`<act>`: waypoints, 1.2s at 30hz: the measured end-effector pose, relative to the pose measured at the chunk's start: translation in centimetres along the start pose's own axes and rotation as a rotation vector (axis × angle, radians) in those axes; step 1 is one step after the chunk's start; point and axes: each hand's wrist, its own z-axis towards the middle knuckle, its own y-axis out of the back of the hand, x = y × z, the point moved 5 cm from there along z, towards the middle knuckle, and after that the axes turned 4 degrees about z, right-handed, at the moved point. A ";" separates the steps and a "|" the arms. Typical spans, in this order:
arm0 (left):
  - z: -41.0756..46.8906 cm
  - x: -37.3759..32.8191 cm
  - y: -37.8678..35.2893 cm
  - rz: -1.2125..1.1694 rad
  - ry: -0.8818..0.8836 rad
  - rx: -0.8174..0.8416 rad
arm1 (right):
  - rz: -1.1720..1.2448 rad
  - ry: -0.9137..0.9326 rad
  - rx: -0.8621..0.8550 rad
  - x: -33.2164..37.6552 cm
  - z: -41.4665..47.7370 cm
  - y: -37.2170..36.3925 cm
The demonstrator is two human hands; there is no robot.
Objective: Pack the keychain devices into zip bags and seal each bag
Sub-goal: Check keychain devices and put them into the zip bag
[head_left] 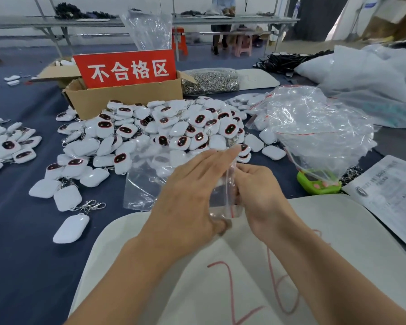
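Worktop [21, 231], near to far
We've got the tray [338, 231] nearest us, the zip bag [223, 198] above it, keychain devices [164, 130] piled behind, the box [117, 99] behind those, loose bags [319, 127] on the right.

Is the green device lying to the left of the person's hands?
No: the green device lies to the right of the right hand, partly under crumpled clear plastic.
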 end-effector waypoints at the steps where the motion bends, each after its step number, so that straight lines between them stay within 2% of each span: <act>1: -0.1 0.0 0.0 0.034 0.017 -0.024 | -0.011 0.014 0.044 0.2 -0.1 -0.1; 4: -0.3 0.2 0.4 0.114 0.072 -0.131 | -0.099 0.045 0.236 0.3 -0.4 -1.1; 7: -0.6 1.1 1.1 0.102 0.191 -0.262 | -0.059 0.053 0.357 0.5 -0.5 -1.6; 9: -0.7 2.0 2.0 -0.016 0.334 -0.330 | 0.067 0.086 0.286 0.8 0.1 -0.9; 11: -0.9 2.7 2.9 -0.154 0.443 -0.413 | 0.057 0.123 0.105 0.7 0.9 0.5; 14: -1.2 3.7 4.6 -0.354 0.519 -0.643 | -0.384 0.265 -0.135 0.5 1.4 1.4; 16: -1.5 3.6 6.1 -0.295 0.431 -0.772 | -0.647 0.397 -0.126 0.5 1.3 0.4; 18: -1.6 2.8 7.0 -0.074 0.291 -0.790 | -0.778 0.419 -0.021 -0.2 1.8 -0.6; 20: -1.0 1.8 6.2 0.119 0.202 -0.675 | -0.874 0.381 0.042 -0.7 2.2 -1.0; 22: 0.0 1.3 3.7 0.226 0.177 -0.423 | -1.002 0.426 0.066 -0.5 2.2 -1.3; 25: 0.2 2.3 -0.4 0.133 0.338 0.027 | -1.000 0.426 -0.032 0.0 2.2 -0.7; 27: -0.4 3.7 -2.1 -0.039 0.452 0.201 | -0.962 0.330 -0.102 0.1 2.4 0.2; 29: -0.8 4.6 -2.3 -0.186 0.480 0.216 | -0.966 0.248 -0.113 0.0 2.5 0.7; 31: -0.6 4.8 -2.3 -0.224 0.428 0.225 | -0.989 0.222 -0.068 0.0 2.3 0.7; 34: -0.6 4.2 -3.0 -0.087 0.320 0.341 | -1.134 0.262 0.023 0.0 2.0 0.0; 36: -0.7 4.1 -3.2 -0.042 0.312 0.364 | -1.059 0.248 0.014 -0.3 2.0 0.1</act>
